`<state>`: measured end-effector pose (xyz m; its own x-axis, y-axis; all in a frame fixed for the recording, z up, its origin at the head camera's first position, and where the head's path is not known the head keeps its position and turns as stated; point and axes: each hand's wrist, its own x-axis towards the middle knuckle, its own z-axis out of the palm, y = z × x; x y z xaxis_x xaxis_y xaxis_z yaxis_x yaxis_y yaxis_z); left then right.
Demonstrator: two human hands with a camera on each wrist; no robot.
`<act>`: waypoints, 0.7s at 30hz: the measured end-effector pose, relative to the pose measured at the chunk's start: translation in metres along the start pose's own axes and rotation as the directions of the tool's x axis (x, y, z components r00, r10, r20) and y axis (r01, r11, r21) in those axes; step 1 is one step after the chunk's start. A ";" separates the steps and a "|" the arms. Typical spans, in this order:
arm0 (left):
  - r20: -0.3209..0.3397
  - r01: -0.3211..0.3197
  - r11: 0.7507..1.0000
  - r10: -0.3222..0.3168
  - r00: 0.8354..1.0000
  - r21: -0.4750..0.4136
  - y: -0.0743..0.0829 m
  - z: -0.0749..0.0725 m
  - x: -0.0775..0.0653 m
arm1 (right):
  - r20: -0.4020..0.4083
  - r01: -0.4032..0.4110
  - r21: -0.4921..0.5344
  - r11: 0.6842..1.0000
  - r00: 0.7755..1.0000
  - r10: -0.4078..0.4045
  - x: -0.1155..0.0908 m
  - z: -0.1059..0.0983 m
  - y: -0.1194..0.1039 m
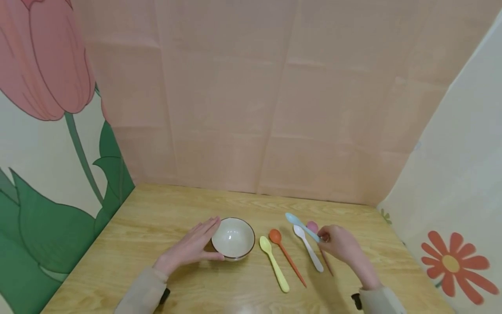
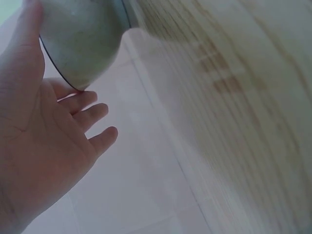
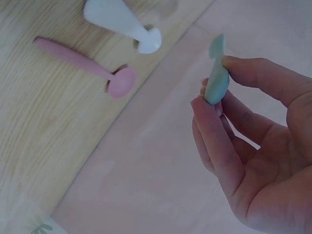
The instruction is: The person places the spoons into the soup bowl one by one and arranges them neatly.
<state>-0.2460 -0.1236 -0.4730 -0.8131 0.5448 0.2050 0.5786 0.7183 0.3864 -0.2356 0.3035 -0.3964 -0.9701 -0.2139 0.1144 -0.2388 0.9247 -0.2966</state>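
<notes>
My left hand (image 1: pixel 192 246) rests against the left side of a white bowl (image 1: pixel 233 237) with a dark rim, thumb at the near edge and fairly straight fingers at the far left. The left wrist view shows fingertips touching the bowl's rim (image 2: pixel 63 75). In my right hand (image 1: pixel 341 244), a light blue spoon (image 1: pixel 300 222) is pinched by its handle between thumb and fingers, raised over the table. Beneath it lie a white spoon (image 1: pixel 310 250) and a pink spoon (image 1: pixel 312 226), whose handle is partly hidden. The right wrist view shows the blue spoon's handle (image 3: pixel 217 85) end-on.
Between the bowl and the white spoon lie a yellow spoon (image 1: pixel 276 266) and an orange spoon (image 1: pixel 289 257), side by side. All rest on a wood-grain table (image 1: pixel 164 209). A pink backdrop (image 1: pixel 219 109) rises along its far edge, with patterned sheets at both sides.
</notes>
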 end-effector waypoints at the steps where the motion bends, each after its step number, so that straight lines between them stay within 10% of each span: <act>1: -0.001 -0.003 1.000 0.003 1.000 0.001 0.000 0.000 0.001 | 0.000 0.004 -0.001 1.000 1.000 -0.004 0.000 -0.001 -0.002; 21: -0.011 -0.016 1.000 0.016 1.000 -0.006 -0.004 0.004 0.001 | 0.020 0.018 0.008 1.000 1.000 -0.018 0.009 0.002 -0.042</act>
<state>-0.2488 -0.1246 -0.4781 -0.8042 0.5516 0.2214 0.5916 0.7066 0.3882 -0.2348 0.2620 -0.3851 -0.9662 -0.2370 0.1011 -0.2568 0.9181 -0.3020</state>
